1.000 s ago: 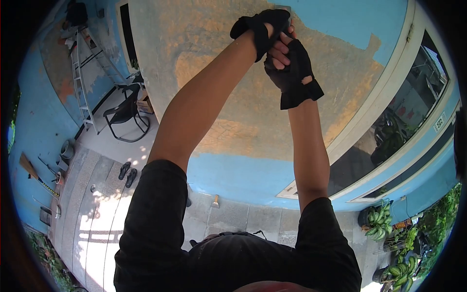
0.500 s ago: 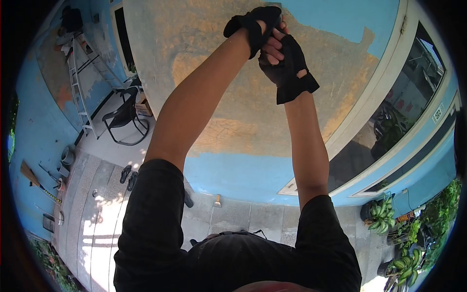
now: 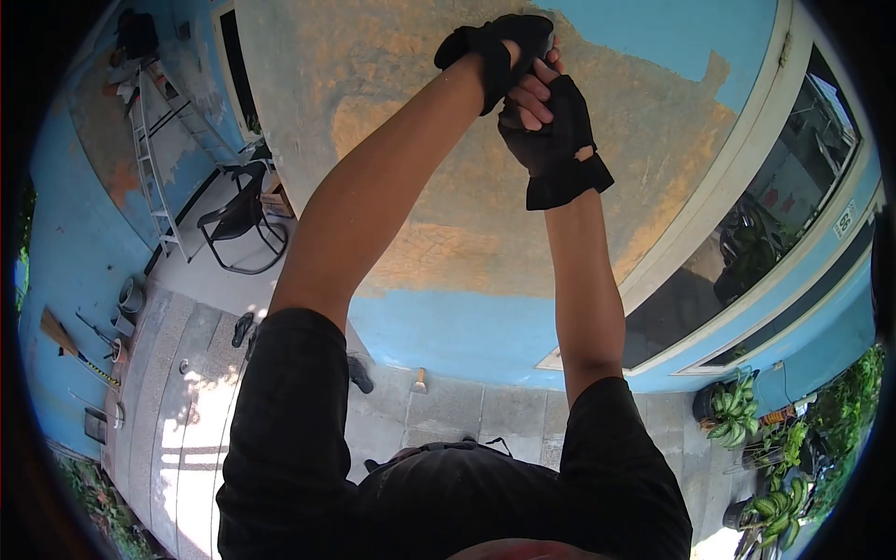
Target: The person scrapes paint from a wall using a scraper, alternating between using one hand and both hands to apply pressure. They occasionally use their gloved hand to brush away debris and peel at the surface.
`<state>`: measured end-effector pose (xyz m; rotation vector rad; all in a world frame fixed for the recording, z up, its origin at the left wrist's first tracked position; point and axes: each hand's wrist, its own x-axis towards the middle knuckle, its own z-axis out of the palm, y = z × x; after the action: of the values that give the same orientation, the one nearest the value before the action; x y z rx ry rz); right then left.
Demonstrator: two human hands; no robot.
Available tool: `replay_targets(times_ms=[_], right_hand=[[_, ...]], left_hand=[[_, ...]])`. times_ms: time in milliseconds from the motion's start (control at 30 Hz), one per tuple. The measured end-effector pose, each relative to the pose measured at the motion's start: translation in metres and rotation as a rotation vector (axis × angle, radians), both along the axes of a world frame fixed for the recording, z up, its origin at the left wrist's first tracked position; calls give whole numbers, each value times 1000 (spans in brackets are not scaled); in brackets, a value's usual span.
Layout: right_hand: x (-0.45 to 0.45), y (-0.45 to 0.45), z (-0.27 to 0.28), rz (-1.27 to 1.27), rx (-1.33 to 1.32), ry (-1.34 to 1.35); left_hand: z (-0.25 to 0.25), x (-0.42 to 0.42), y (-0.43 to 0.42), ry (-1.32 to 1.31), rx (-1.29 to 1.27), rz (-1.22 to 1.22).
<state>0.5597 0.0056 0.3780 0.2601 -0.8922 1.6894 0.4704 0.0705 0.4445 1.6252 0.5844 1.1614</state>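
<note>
Ladder far left, person up top, black chair and cardboard box near its foot. Broom at left wall, grey bucket beyond it; can't make out contents of bucket or box. Right side: window, then a dark pot with striped-leaf plant in it. Wooden-handled tool lies on the floor below the wall, dark shoe beside the left sleeve, flip-flop further left.

Left hand and right hand up together at the bare wall patch, near ragged edge of blue paint, left higher. Black gloves block most of the held thing: only a small grey edge shows above the left one, can't ID it. Right fingers curled in, what they close on is hidden. Left fingers mostly out of sight, can't tell grip. Wall contact also unclear. Left forearm covers part of the patch
</note>
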Motion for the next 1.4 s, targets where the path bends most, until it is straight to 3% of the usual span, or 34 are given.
replay_targets(times_ms=[67,100,200,267,333,367,433,1067,1167,1267,1333,1400], right_hand=[[-4,-1,-5,-6,-53,41],[-2,0,-7,-5,-51,40],[3,2,-6,33,53,-12],[3,-1,2,-4,-35,-30],[3,-7,-9,-24,-31,-48],[2,-5,-6,-36,8,-65],[3,3,-3,2,39,-51],[9,-8,6,-129,-47,-78],[13,3,8,-113,-9,-117],[14,-2,15,-47,13,-107],[9,-10,6,-156,-60,-83],[13,0,8,-125,-1,-108]], left_hand=[[2,-6,-12,123,-58,26],[-4,8,24,49,-149,-56],[-6,9,17,-32,30,3],[2,7,7,-38,-2,-3],[3,-2,-18,171,-52,92],[1,1,-10,168,-41,94],[-10,5,10,-100,-1,-124],[6,7,-1,71,-60,-14],[7,10,-7,-12,-60,3],[0,17,24,-50,-54,-79],[-18,20,42,-88,-81,-157],[-1,11,45,-108,-48,-181]])
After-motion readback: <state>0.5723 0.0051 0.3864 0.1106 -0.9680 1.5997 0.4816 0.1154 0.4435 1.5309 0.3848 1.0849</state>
